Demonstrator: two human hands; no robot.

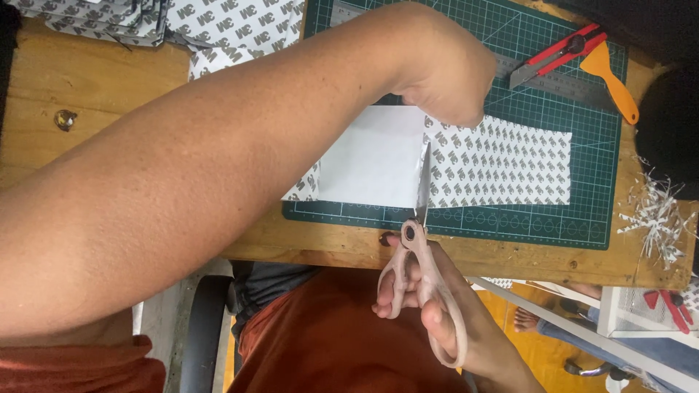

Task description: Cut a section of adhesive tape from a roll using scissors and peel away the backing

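My right hand (pixel 437 309) holds pale pink scissors (pixel 421 262) by their handles below the table's front edge. Their blades point away from me into the near edge of a sheet (pixel 502 164) with a plain white part and a part printed in a grey repeating pattern. The sheet lies on a green cutting mat (pixel 582 218). My left forearm crosses the view from the lower left, and my left hand (pixel 444 76) presses down on the sheet's far edge with its fingers curled under and hidden.
A metal ruler (pixel 561 84), a red utility knife (pixel 557 54) and an orange scraper (pixel 611 76) lie at the mat's far right. Paper shreds (pixel 659 215) litter the wooden table at right. More patterned sheets (pixel 233 29) lie at the far left.
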